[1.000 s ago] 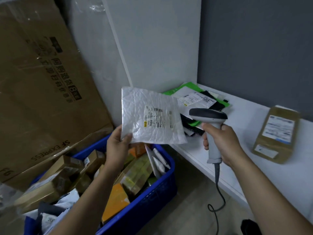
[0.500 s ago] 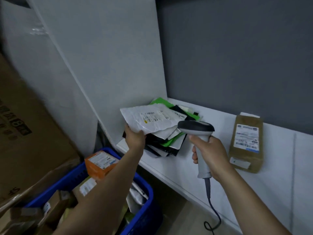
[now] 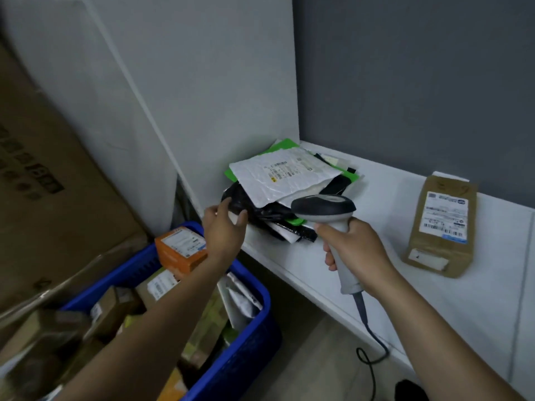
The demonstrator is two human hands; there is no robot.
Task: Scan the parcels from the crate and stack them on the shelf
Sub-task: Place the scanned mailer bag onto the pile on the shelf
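Observation:
A white padded mailer [image 3: 285,178] with a printed label lies on top of a pile of green, black and white flat parcels [image 3: 292,221] at the shelf's [image 3: 376,285] left end. My left hand [image 3: 225,230] hovers just left of the pile with fingers apart and holds nothing. My right hand [image 3: 353,253] grips a grey barcode scanner [image 3: 327,215] whose head hangs in front of the pile. Below left, the blue crate [image 3: 254,337] holds several boxes and bags, with an orange box [image 3: 181,250] on top.
A brown paper parcel [image 3: 443,227] with a white label lies on the shelf to the right. The scanner's cable [image 3: 370,342] loops down to the floor. A large cardboard sheet [image 3: 58,198] leans at the left. A white panel and grey wall close off the back.
My left hand carried the white mailer from above the crate to the pile, laid it on top and let go. The view turned right toward the shelf.

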